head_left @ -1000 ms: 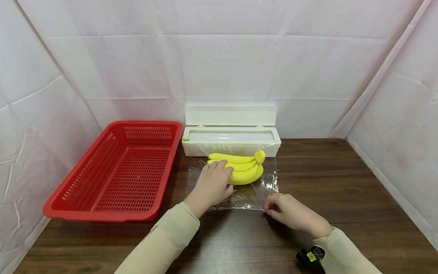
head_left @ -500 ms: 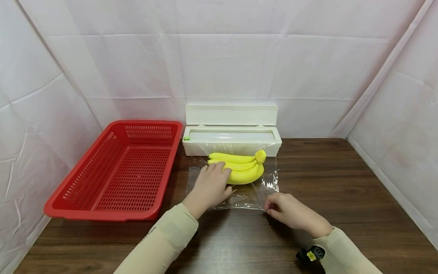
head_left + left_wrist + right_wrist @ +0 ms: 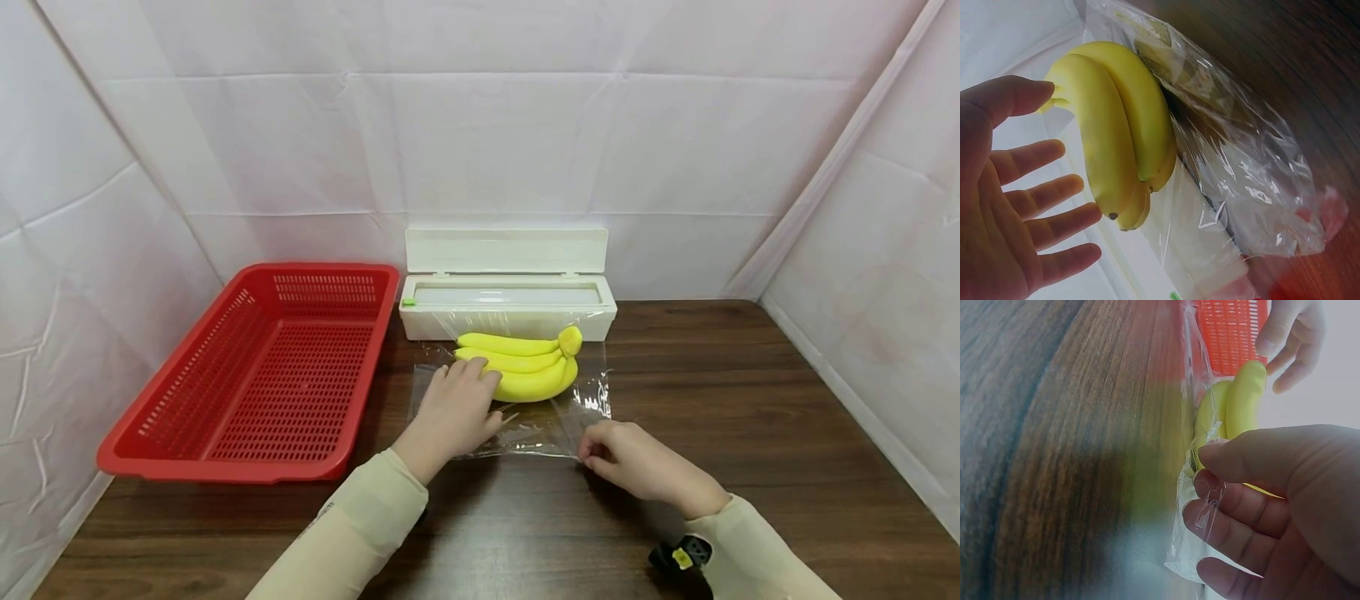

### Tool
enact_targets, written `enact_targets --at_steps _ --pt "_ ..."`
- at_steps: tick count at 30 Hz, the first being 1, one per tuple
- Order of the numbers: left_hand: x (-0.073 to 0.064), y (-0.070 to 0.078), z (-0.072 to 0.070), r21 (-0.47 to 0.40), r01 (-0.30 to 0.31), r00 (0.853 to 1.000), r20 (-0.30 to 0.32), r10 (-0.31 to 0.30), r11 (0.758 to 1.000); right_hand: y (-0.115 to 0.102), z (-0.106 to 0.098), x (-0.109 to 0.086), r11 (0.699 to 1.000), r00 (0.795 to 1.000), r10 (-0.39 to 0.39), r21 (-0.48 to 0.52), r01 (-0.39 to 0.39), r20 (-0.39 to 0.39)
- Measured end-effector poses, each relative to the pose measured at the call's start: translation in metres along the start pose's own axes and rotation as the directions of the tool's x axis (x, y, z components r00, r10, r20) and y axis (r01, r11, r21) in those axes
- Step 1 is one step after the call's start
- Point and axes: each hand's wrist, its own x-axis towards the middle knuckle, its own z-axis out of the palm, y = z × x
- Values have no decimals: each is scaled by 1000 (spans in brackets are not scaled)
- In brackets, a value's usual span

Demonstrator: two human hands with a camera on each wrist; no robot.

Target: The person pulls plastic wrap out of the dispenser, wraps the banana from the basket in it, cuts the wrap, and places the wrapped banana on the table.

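Note:
A bunch of yellow bananas [image 3: 536,385] lies on a sheet of clear plastic wrap [image 3: 547,433], its stem end toward the right. My left hand [image 3: 453,408] is over the left end of the bunch. In the left wrist view its fingers are spread and relaxed, and the bananas [image 3: 1110,125] show beyond the fingertips, with nothing gripped. My right hand [image 3: 637,462] pinches the near right corner of the wrap between thumb and forefinger; the right wrist view shows the film [image 3: 1210,487] running through those fingers.
Behind the bananas stands a white wrap dispenser box [image 3: 510,325] with its lid [image 3: 506,252] raised; the film comes out over its front. A red slotted basket [image 3: 345,417] sits on the left of the dark wooden table [image 3: 712,375]. White cloth walls surround the table.
My left hand has drawn back slightly toward the lower left, uncovering a little more of the bananas. The right hand holds still at the wrap's corner.

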Motion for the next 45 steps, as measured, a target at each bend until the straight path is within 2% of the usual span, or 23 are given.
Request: enact_targets --at_steps 9,20,36,40,45 --pt "-6 -6 -1 -6 5 999 -35 -6 1000 -2 -2 0 1000 1000 6 8 -6 7" --pt "-14 -14 -1 -49 39 999 -4 -39 998 -1 -1 -1 1000 1000 20 1 -20 10" --pt "-22 -21 2 -48 49 998 -41 -51 998 0 0 0 1000 1000 12 -5 -12 -5" --pt "-24 -22 3 -60 67 998 -7 -67 996 -2 -1 1 1000 1000 -5 -3 5 -11" --pt "-26 -23 4 -88 102 992 77 -95 991 -3 -1 1 1000 1000 -5 4 5 -8"
